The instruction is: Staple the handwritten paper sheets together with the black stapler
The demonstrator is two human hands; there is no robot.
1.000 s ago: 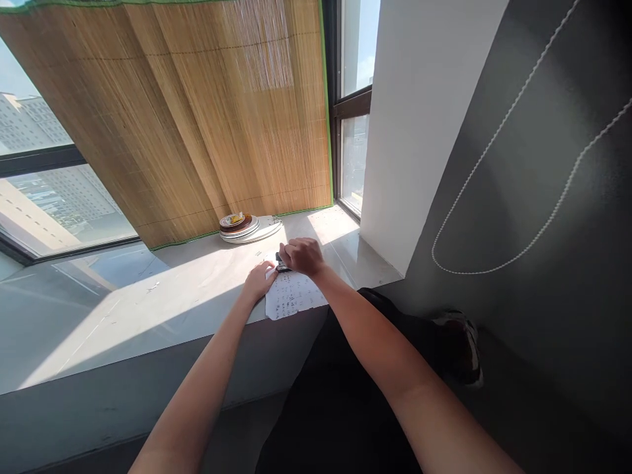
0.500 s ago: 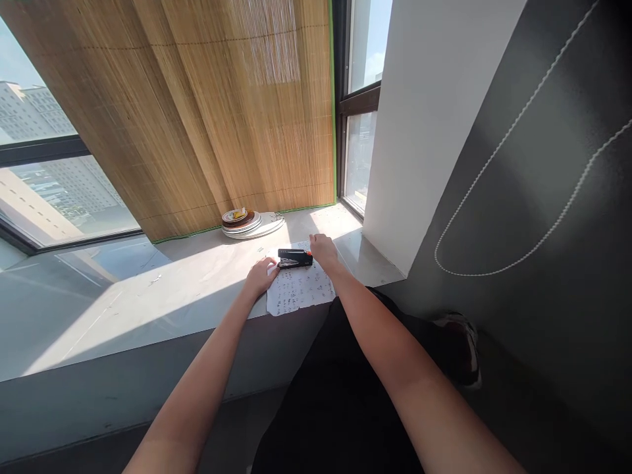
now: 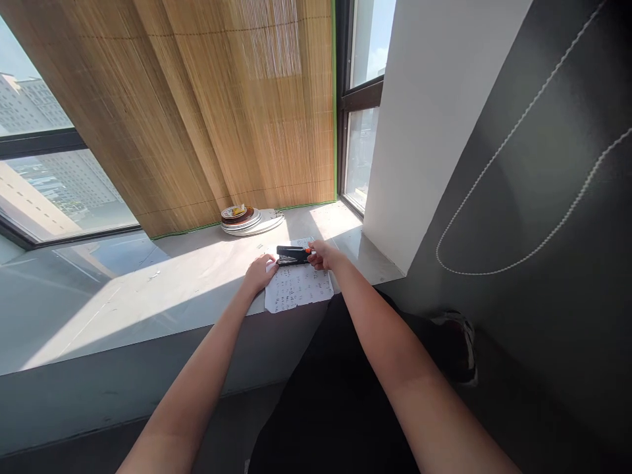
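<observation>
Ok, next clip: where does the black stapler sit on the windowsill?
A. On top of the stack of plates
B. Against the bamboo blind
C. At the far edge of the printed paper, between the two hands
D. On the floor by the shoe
C: the stapler lies across the far edge of the printed paper, with the right hand at its orange-tipped end and the left hand pressing the sheet's left edge.

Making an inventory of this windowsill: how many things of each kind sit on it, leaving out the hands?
Stapler, black, gripped at its end by the right hand: 1
Printed paper sheet, pressed by the left hand: 1
Stack of plates; plates too close to count, taken as one: 1
Total: 3
</observation>
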